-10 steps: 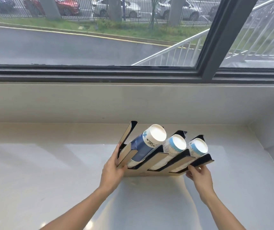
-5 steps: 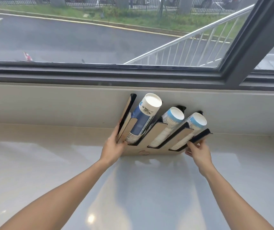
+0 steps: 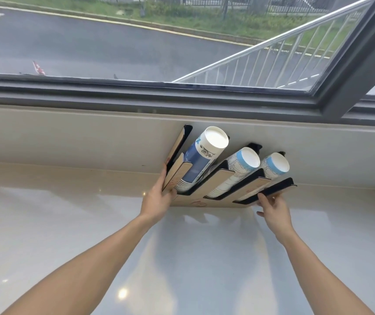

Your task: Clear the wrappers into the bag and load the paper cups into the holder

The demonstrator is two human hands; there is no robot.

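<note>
Beneath a wide grey-framed window [image 3: 182, 92] looking onto a road and a metal railing, a person positions a black-and-tan slotted cup holder [image 3: 223, 192] against the low pale wall at the back of a glossy white counter [image 3: 45, 223]. The left hand [image 3: 159, 198] is flat and spread along the holder's left divider, thumb and fingers pressed to its edge. The right hand [image 3: 273, 208] pinches the lower right corner of the outermost black rail between thumb and fingertips. Three nested stacks of paper cups lie slanted in the slots, bases up: a tall dark-blue printed stack [image 3: 202, 160] on the left, and two white stacks with pale-blue bands, one in the middle [image 3: 238, 169] and one on the right [image 3: 273, 167]. The leftmost slot appears empty. No wrappers or bag are in view.

Loaded, the holder likely stays light but awkward; it looks stiff, so gripping both ends by the frame seems sound. The cups are thin and crushable, and could slide in their slots if the holder is tipped, so the frame rather than the stacks is the place to hold.
</note>
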